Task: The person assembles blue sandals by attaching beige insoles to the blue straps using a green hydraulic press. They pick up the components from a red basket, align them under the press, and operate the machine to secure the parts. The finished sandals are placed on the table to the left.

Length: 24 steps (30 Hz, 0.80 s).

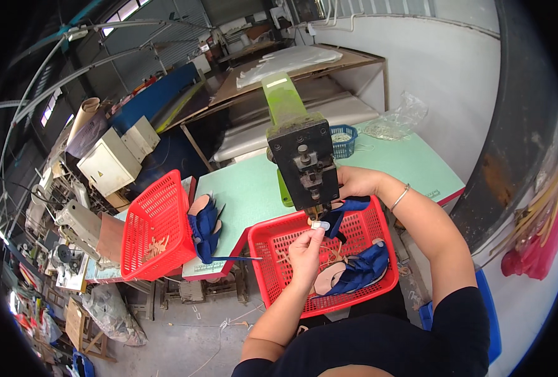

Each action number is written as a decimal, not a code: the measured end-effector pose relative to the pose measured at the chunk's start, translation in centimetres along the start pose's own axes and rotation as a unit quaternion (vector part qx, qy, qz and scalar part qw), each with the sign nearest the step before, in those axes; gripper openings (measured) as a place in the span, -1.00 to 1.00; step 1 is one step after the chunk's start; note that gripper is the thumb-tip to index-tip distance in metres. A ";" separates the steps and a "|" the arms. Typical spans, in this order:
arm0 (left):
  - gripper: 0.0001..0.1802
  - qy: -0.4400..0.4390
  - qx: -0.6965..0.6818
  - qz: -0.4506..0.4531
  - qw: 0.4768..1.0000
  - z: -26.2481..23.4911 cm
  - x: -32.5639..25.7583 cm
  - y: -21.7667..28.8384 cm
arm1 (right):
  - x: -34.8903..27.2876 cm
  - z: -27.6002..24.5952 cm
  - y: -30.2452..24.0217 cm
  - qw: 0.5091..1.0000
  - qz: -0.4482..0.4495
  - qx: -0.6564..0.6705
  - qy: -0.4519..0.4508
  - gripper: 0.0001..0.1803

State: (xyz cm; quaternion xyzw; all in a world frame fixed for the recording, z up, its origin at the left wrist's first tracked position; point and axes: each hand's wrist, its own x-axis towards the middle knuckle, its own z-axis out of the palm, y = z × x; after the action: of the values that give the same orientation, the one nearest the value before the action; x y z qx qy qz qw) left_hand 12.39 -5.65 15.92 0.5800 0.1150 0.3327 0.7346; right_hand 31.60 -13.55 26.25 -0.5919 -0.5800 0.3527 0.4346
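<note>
A machine with a green arm and a black head stands in front of me. Just below its working tip, my left hand pinches a small pale piece between thumb and fingers. My right hand is to the right of the head, closed on a dark blue strap piece; its fingertips are partly hidden behind the machine. Both hands are above a red plastic basket. In this basket lies a bundle of blue straps with a tan sole-shaped piece.
A second red basket with tan scraps is tilted on the left. Beside it, more blue strapped pieces lie on the pale green table. Behind the head are a small blue basket and a clear plastic bag.
</note>
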 end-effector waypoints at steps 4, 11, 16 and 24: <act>-0.84 -0.009 -0.012 0.018 1.000 -0.7 0.5 -0.3 | -1.7 1.5 2.2 0.995 -0.001 0.002 0.095 -0.83; -0.87 -0.011 -0.110 -0.017 0.994 -1.4 2.8 1.0 | -3.4 8.0 4.7 0.926 -0.033 0.215 0.308 -0.85; -0.82 -0.071 -0.123 -0.104 0.984 -2.5 4.8 1.3 | -3.7 10.2 6.3 0.897 -0.083 0.229 0.369 -0.86; -0.89 -0.101 -0.075 -0.101 0.987 -2.3 5.0 3.5 | -3.4 10.6 7.1 0.880 -0.118 0.265 0.375 -0.84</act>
State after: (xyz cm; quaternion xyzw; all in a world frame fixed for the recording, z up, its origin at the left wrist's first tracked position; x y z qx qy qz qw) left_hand 13.63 -0.45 19.55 0.5393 0.0732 0.2043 0.8137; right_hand 24.30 -15.45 15.40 -0.4696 -0.3241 0.1911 0.7987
